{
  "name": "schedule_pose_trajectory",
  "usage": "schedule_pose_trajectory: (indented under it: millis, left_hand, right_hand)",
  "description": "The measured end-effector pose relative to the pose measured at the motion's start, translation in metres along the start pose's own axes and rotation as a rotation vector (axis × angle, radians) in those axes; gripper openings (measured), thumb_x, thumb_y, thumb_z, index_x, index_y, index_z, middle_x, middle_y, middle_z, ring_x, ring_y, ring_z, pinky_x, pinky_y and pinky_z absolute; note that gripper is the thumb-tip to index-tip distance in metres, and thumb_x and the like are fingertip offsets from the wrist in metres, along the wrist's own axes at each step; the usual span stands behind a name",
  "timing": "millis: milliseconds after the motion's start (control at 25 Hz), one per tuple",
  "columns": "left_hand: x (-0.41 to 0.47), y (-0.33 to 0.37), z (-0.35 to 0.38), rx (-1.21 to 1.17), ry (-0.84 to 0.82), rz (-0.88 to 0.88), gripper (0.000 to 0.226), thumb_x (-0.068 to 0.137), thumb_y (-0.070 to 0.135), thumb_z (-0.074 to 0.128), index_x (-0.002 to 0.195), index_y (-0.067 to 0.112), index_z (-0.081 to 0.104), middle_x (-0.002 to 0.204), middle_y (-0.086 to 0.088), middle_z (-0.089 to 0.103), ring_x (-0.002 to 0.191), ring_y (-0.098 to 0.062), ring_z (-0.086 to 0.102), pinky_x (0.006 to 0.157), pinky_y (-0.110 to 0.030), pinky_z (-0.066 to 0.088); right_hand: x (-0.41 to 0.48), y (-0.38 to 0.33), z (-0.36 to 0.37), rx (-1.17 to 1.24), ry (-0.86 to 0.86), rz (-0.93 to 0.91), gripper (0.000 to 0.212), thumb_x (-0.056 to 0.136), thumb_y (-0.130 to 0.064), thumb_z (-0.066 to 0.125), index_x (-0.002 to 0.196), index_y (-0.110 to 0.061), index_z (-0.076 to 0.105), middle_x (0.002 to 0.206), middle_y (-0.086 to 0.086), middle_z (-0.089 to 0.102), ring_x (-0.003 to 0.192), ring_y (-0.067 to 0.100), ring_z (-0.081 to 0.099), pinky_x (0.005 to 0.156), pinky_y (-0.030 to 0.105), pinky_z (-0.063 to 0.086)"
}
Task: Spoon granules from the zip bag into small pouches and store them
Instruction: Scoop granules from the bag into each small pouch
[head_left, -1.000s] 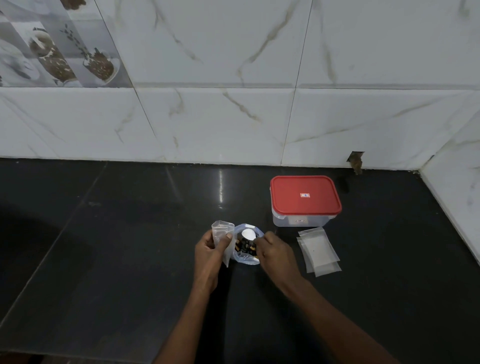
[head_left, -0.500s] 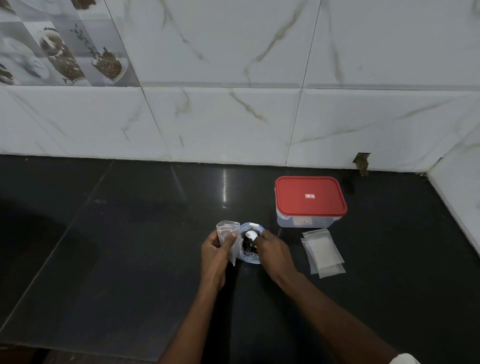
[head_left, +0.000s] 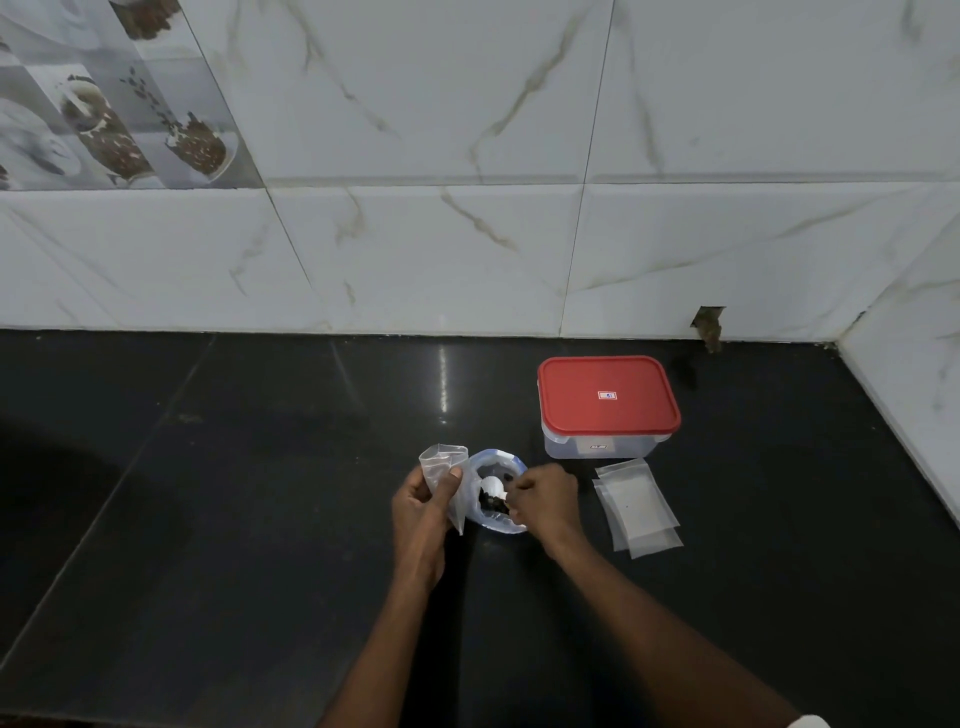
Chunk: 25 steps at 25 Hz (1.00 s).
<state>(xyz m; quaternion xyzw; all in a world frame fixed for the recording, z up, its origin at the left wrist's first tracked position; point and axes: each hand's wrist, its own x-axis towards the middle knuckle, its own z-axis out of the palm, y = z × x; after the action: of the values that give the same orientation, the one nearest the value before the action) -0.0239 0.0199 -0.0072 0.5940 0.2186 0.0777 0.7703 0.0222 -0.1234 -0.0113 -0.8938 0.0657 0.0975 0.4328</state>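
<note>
An open zip bag (head_left: 500, 522) with a blue-edged mouth stands on the black counter, dark granules (head_left: 491, 503) showing inside. My right hand (head_left: 545, 499) grips a white spoon (head_left: 492, 487) whose bowl sits inside the bag's mouth. My left hand (head_left: 423, 504) pinches a small clear pouch (head_left: 441, 467), held open and upright just left of the bag. A short stack of empty clear pouches (head_left: 636, 506) lies flat to the right.
A clear box with a shut red lid (head_left: 608, 402) stands behind the pouch stack. The black counter (head_left: 234, 493) meets marble wall tiles (head_left: 467, 260) at the back and a side wall at the far right.
The spoon's bowl has sunk deeper into the zip bag. Both hands stay in nearly the same place; the view has shifted slightly.
</note>
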Motion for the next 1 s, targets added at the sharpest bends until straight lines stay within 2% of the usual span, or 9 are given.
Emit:
schedule_pose_trajectory:
  millis: [80,120,280,400,480,600,720,880,1000]
  left_hand:
    - [0.0,0.0,-0.002,-0.002,0.007,-0.002,0.013,0.092,0.011,0.069,0.103,0.012,0.077,0.097,-0.017,0.077,0.089,-0.033,0.074,0.083,-0.047,0.057]
    - [0.0,-0.001,-0.002,-0.004,0.008,-0.005,0.013,0.092,0.011,0.069,0.104,0.012,0.077,0.098,-0.017,0.077,0.09,-0.034,0.074,0.084,-0.048,0.057]
    - [0.001,-0.004,-0.006,0.004,-0.005,-0.01,0.014,0.091,0.016,0.072,0.104,0.014,0.076,0.101,-0.018,0.077,0.098,-0.043,0.072,0.088,-0.054,0.056]
    - [0.001,-0.005,-0.008,0.044,-0.024,-0.006,0.016,0.089,0.017,0.074,0.105,0.017,0.076,0.102,-0.015,0.077,0.099,-0.04,0.072,0.089,-0.055,0.058]
    - [0.001,-0.005,-0.009,0.082,-0.055,-0.001,0.019,0.088,0.017,0.075,0.108,0.016,0.074,0.103,-0.012,0.078,0.098,-0.035,0.074,0.089,-0.055,0.058]
    - [0.0,-0.002,-0.008,0.163,-0.07,0.03,0.024,0.084,0.016,0.077,0.108,0.018,0.073,0.101,-0.007,0.078,0.096,-0.029,0.075,0.087,-0.051,0.06]
    - [0.001,-0.004,-0.008,0.217,-0.079,0.058,0.028,0.082,0.012,0.08,0.108,0.018,0.073,0.1,-0.005,0.078,0.095,-0.027,0.075,0.083,-0.043,0.061]
    - [0.0,-0.003,-0.008,0.218,-0.09,0.049,0.033,0.081,0.01,0.081,0.112,0.017,0.071,0.102,-0.003,0.077,0.095,-0.021,0.075,0.079,-0.034,0.06]
    - [-0.001,-0.001,-0.007,0.213,-0.089,0.046,0.038,0.079,0.014,0.084,0.115,0.017,0.07,0.104,-0.002,0.077,0.097,-0.02,0.074,0.081,-0.035,0.06]
  right_hand:
    - [-0.002,-0.002,-0.006,0.252,0.006,0.19,0.016,0.073,0.008,0.06,0.065,0.003,0.073,0.066,0.026,0.069,0.047,0.022,0.065,0.055,0.037,0.059]
    - [-0.004,-0.005,-0.01,0.299,0.018,0.223,0.017,0.072,0.01,0.06,0.066,0.002,0.074,0.068,0.026,0.07,0.046,0.021,0.063,0.054,0.035,0.058]
    - [-0.012,-0.01,-0.019,0.336,0.054,0.198,0.017,0.075,0.009,0.061,0.067,0.0,0.073,0.065,0.022,0.07,0.045,0.017,0.063,0.054,0.036,0.058]
    - [-0.016,-0.013,-0.03,0.39,0.063,0.166,0.015,0.079,0.004,0.066,0.068,-0.003,0.073,0.062,0.016,0.07,0.048,0.018,0.064,0.058,0.04,0.06]
    - [-0.021,-0.019,-0.04,0.434,0.08,0.105,0.016,0.081,0.003,0.067,0.07,-0.006,0.074,0.063,0.012,0.071,0.049,0.016,0.064,0.054,0.031,0.058]
    - [-0.028,-0.036,-0.05,0.395,0.169,-0.116,0.016,0.081,0.002,0.069,0.076,-0.013,0.075,0.069,0.001,0.072,0.056,0.01,0.067,0.057,0.022,0.055]
    - [-0.033,-0.042,-0.039,0.115,0.312,-0.504,0.011,0.079,-0.002,0.072,0.084,-0.01,0.076,0.077,0.001,0.07,0.066,0.007,0.062,0.064,0.014,0.047]
    - [-0.042,-0.023,-0.015,-0.388,0.378,-0.995,0.02,0.073,-0.002,0.077,0.091,-0.006,0.072,0.088,0.008,0.066,0.077,0.019,0.064,0.066,0.026,0.053]
    - [-0.043,-0.015,-0.015,-0.41,0.471,-1.123,0.013,0.08,-0.001,0.072,0.093,-0.003,0.073,0.092,0.01,0.069,0.086,0.02,0.063,0.075,0.029,0.055]
